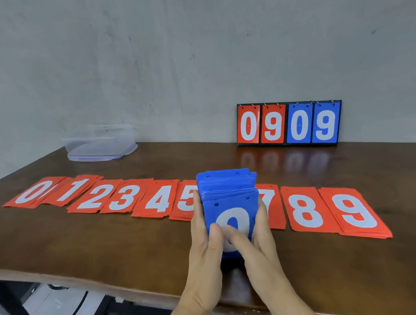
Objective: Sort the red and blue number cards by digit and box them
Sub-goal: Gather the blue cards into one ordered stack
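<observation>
A thick stack of blue number cards [228, 190] is held upright above the table's middle, its front card showing a white 0. My left hand [206, 252] grips the stack's left side, thumb on the front card. My right hand [259, 245] grips the right side, thumb also across the front. Behind the stack, red card piles lie in a row on the table: 0 [30, 194], 1 [72, 191], 2 [93, 197], 3 [123, 197], 4 [158, 199], 5 [186, 201], 7 [272, 201], 8 [305, 210], 9 [354, 210]. The blue stack hides the spot between 5 and 7.
A clear plastic box [100, 143] stands at the back left of the brown wooden table [106, 239]. A flip scoreboard [288, 125] reading 0 9 0 9 stands at the back right against the grey wall. Black table legs and cables show below the front edge.
</observation>
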A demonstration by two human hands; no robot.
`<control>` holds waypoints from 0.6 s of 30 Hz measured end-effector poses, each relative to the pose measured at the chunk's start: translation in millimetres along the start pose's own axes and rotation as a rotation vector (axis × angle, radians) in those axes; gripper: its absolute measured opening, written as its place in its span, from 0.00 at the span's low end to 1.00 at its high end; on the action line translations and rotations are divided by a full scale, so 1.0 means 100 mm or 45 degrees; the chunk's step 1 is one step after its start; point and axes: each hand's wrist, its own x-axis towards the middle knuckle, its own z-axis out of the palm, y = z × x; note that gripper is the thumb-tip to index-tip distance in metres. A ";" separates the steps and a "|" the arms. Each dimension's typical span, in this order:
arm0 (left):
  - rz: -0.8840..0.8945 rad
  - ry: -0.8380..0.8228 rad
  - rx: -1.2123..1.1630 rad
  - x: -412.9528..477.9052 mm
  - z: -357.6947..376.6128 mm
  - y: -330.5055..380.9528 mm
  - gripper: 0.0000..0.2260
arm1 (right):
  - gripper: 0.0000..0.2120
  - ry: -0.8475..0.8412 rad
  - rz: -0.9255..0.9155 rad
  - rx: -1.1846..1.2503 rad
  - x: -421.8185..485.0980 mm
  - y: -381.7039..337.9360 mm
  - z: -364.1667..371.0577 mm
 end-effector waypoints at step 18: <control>0.091 0.321 0.189 0.13 0.04 0.10 0.25 | 0.32 0.155 -0.098 -0.087 -0.10 -0.07 0.01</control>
